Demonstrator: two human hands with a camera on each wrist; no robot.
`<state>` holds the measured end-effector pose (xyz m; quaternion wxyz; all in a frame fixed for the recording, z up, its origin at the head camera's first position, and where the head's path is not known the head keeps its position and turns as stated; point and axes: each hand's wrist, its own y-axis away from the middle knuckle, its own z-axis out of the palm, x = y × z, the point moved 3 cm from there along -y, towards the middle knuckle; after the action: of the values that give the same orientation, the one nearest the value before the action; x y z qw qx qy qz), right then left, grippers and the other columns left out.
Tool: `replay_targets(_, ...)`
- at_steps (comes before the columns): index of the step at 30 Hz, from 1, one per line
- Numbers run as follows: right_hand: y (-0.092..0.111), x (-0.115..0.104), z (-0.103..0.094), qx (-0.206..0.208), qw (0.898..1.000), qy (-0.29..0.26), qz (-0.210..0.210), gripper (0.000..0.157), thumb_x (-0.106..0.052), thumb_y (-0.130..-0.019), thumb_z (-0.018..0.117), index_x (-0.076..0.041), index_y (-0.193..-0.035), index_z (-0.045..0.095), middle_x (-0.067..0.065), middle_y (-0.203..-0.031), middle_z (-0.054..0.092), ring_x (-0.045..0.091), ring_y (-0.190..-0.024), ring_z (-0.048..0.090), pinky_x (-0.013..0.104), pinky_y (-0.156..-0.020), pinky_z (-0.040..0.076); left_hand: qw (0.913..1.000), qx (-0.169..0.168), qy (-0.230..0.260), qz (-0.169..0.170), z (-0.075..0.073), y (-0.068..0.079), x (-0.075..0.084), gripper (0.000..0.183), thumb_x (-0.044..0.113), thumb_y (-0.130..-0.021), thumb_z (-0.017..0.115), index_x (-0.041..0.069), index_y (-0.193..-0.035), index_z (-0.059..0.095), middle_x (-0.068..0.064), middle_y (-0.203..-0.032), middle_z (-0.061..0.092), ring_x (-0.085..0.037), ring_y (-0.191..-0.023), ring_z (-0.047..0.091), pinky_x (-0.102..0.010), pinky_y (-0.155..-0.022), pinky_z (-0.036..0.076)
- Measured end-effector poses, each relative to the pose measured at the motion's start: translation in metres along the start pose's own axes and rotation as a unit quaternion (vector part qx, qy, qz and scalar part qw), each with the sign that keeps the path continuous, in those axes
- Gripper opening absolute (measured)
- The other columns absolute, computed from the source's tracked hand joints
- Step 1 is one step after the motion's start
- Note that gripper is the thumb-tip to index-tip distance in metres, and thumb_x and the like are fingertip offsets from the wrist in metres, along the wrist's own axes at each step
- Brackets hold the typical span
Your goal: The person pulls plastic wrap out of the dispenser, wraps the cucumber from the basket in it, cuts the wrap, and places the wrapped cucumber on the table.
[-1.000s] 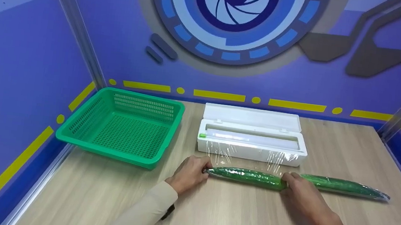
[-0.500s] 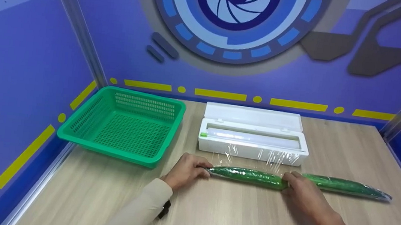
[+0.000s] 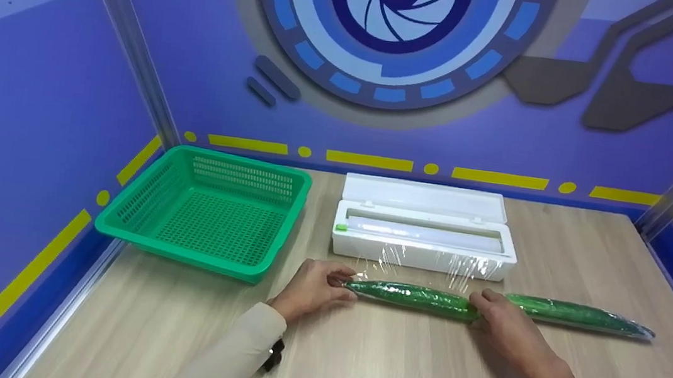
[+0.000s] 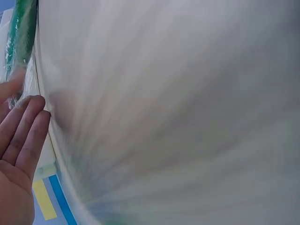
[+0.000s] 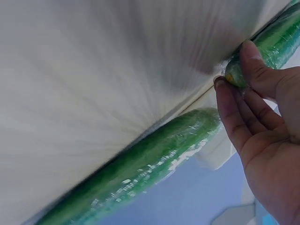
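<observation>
A film-wrapped cucumber (image 3: 407,295) lies in front of the white box, joined to it by a stretched sheet of clear cling film (image 3: 392,256). My left hand (image 3: 309,290) is at its left end; the left wrist view shows the fingers (image 4: 33,133) fairly straight, with the thumb near the film. At the other end, my right hand (image 3: 513,336) pinches the wrapped tip between thumb (image 5: 255,65) and fingers. A second wrapped cucumber (image 3: 582,315) lies just beyond the right hand, also seen in the right wrist view.
The white cling film box (image 3: 424,197) stands behind with its lid raised, a film roll (image 3: 426,233) inside and a green slider (image 3: 341,227) at its left. A green basket (image 3: 276,242) sits at the left. Purple walls enclose the wooden table (image 3: 391,373).
The left hand's fingers have loosened and spread from their pinch at the cucumber's left end. The right hand keeps nearly the same place, and the cucumber has hardly moved.
</observation>
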<state>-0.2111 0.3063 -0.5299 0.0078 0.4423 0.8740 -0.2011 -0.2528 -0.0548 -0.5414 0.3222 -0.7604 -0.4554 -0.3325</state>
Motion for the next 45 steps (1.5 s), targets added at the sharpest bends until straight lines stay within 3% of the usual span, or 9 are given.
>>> replay_targets(3, 0.000, -0.001, 0.001, -0.003, 1.000, 0.009, -0.003, 0.038, 0.006, -0.077, 0.088, -0.010, -0.097, 0.060, -0.001, -0.090, 0.055, 0.018, -0.076, 0.060, 0.041, -0.064, 0.053, 0.9993, 0.029, -0.017, -0.012, -0.002, -0.001, 0.000, 0.039, 0.028, -0.085, 0.092, 0.004, -0.112, 0.081, -0.003, -0.103, 0.080, -0.011, -0.089, 0.074, -0.028, -0.081, 0.059)
replay_targets(6, 0.000, -0.001, 0.002, -0.011, 1.000, 0.011, -0.001, 0.038, 0.005, -0.078, 0.088, -0.011, -0.097, 0.059, -0.002, -0.091, 0.055, 0.018, -0.077, 0.061, 0.041, -0.064, 0.053, 0.9944, 0.095, -0.044, 0.011, -0.004, -0.002, 0.001, 0.032, 0.029, -0.087, 0.090, 0.003, -0.105, 0.081, -0.005, -0.098, 0.080, -0.013, -0.086, 0.073, -0.030, -0.079, 0.059)
replay_targets(11, -0.001, -0.003, 0.000, -0.023, 1.000, 0.008, 0.008, 0.038, 0.004, -0.078, 0.089, -0.012, -0.097, 0.059, -0.002, -0.092, 0.055, 0.018, -0.078, 0.061, 0.041, -0.065, 0.054, 0.9713, 0.218, -0.063, 0.072, -0.010, -0.005, 0.005, 0.025, 0.018, -0.087, 0.090, 0.001, -0.101, 0.078, -0.011, -0.096, 0.079, -0.023, -0.084, 0.075, -0.037, -0.075, 0.062)
replay_targets(16, 0.000, -0.002, -0.001, -0.024, 1.000, 0.006, 0.007, 0.039, 0.004, -0.078, 0.089, -0.012, -0.098, 0.060, -0.002, -0.094, 0.057, 0.018, -0.081, 0.063, 0.042, -0.068, 0.055, 0.9593, 0.269, -0.065, 0.057, -0.016, -0.012, 0.011, 0.040, 0.020, -0.086, 0.091, -0.001, -0.115, 0.073, -0.014, -0.107, 0.073, -0.031, -0.097, 0.072, -0.042, -0.082, 0.061)
replay_targets(19, 0.001, -0.001, -0.001, -0.013, 1.000, 0.005, -0.008, 0.040, 0.004, -0.077, 0.089, -0.011, -0.099, 0.060, -0.001, -0.094, 0.057, 0.019, -0.081, 0.063, 0.041, -0.068, 0.055, 0.9607, 0.268, -0.067, 0.030, -0.019, -0.020, 0.012, 0.054, 0.024, -0.084, 0.092, -0.002, -0.126, 0.069, -0.017, -0.119, 0.071, -0.034, -0.111, 0.069, -0.045, -0.093, 0.057)
replay_targets(23, 0.002, 0.001, 0.000, 0.006, 0.999, 0.002, -0.034, 0.041, 0.005, -0.075, 0.090, -0.010, -0.098, 0.060, 0.000, -0.094, 0.058, 0.020, -0.080, 0.063, 0.041, -0.066, 0.054, 0.9695, 0.238, -0.056, -0.022, -0.022, -0.031, 0.009, 0.071, 0.030, -0.083, 0.093, -0.005, -0.138, 0.064, -0.021, -0.137, 0.066, -0.037, -0.130, 0.061, -0.047, -0.109, 0.048)
replay_targets(29, 0.004, 0.003, 0.001, -0.005, 1.000, 0.000, -0.027, 0.038, 0.003, -0.078, 0.088, -0.011, -0.099, 0.060, -0.001, -0.095, 0.059, 0.019, -0.081, 0.062, 0.041, -0.066, 0.054, 0.9782, 0.191, -0.006, -0.082, -0.023, -0.045, 0.005, 0.078, 0.032, -0.087, 0.090, 0.001, -0.150, 0.057, -0.017, -0.149, 0.060, -0.034, -0.142, 0.052, -0.047, -0.117, 0.039)
replay_targets(35, 0.004, 0.002, 0.001, 0.004, 1.000, 0.005, -0.031, 0.041, 0.004, -0.075, 0.090, -0.012, -0.097, 0.059, -0.002, -0.094, 0.058, 0.017, -0.080, 0.062, 0.039, -0.065, 0.055, 0.9804, 0.170, 0.025, -0.096, -0.020, -0.053, 0.001, 0.081, 0.032, -0.089, 0.086, 0.011, -0.158, 0.050, -0.008, -0.150, 0.060, -0.025, -0.146, 0.048, -0.044, -0.121, 0.035)
replay_targets(45, 0.002, 0.003, -0.001, -0.007, 1.000, 0.008, -0.029, 0.041, 0.004, -0.076, 0.090, -0.012, -0.097, 0.058, 0.000, -0.094, 0.059, 0.019, -0.079, 0.063, 0.041, -0.065, 0.055, 0.9866, 0.136, 0.029, -0.086, -0.022, -0.062, -0.010, 0.091, 0.025, -0.090, 0.085, 0.008, -0.165, 0.037, -0.015, -0.162, 0.047, -0.031, -0.150, 0.041, -0.043, -0.122, 0.032)
